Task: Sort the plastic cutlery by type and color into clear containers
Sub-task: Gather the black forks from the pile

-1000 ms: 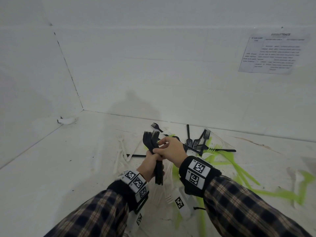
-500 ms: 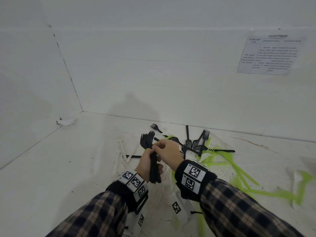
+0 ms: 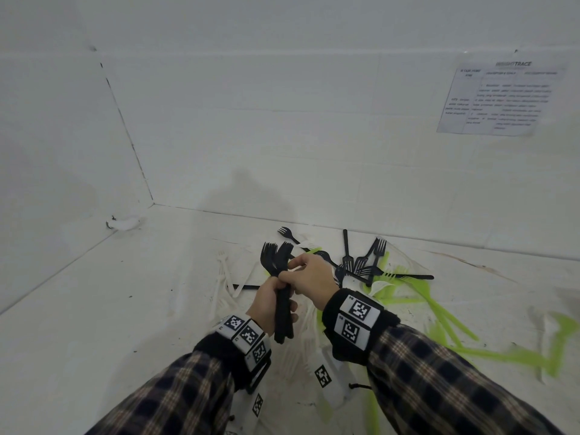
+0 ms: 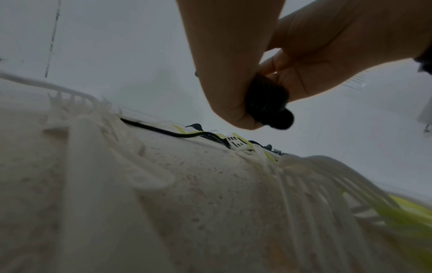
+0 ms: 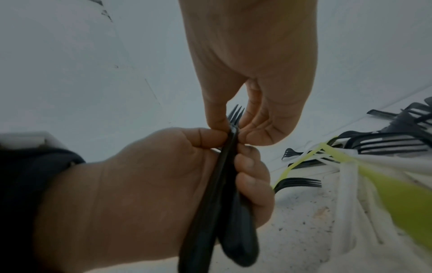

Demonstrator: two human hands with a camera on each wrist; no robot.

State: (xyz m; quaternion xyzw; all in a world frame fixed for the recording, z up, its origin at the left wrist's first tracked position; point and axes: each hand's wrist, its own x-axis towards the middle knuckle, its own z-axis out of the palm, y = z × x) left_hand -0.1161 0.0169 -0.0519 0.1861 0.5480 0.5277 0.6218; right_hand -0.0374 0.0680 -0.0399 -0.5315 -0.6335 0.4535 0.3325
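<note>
Head view: a bundle of black forks [image 3: 281,290] is seen at the centre of the frame, tines up, above a white surface [image 3: 94,324].
Left hand [image 3: 270,304]: curled round the bundle's handles; the grip is confirmed in the right wrist view.
Right hand [image 3: 310,277]: thumb and fingers are pinched on the bundle just below the tines.
Loose black forks [image 3: 361,262]: scattered right of centre, on the surface.
Green cutlery [image 3: 445,315]: spread toward the lower right.
White cutlery [image 3: 221,277]: laid left of the hands.
Printed sheet [image 3: 499,95]: fixed on the wall, upper right.
</note>
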